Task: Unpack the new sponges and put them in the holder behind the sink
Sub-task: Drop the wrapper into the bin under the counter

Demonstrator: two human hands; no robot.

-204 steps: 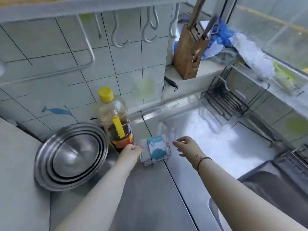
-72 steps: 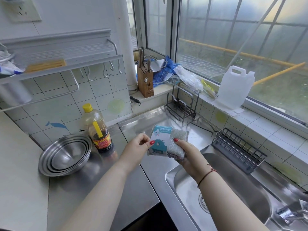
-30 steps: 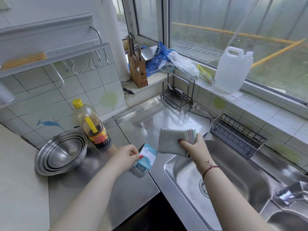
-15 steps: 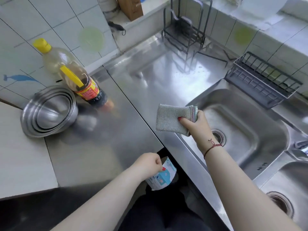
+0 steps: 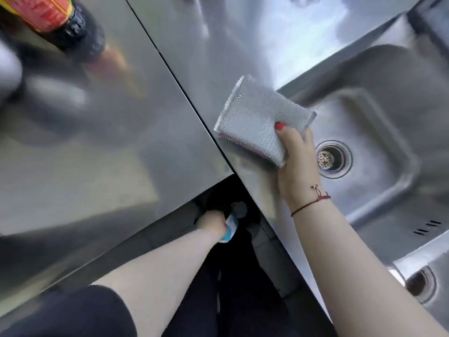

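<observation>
Unwrapped grey mesh sponge stack (image 5: 255,122) clamped in right hand (image 5: 297,164) fingers; teal-white paper wrapper (image 5: 229,231) gripped by lowered left hand (image 5: 213,223), apparently for discarding; holder placement pending.

Steel counter (image 5: 102,147) lies bare; only the bottle (image 5: 60,23) stands at its far corner.

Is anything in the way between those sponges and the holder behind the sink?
Cannot say: the holder is out of view. The right hand holds the sponges above the sink edge, nothing on them.
</observation>
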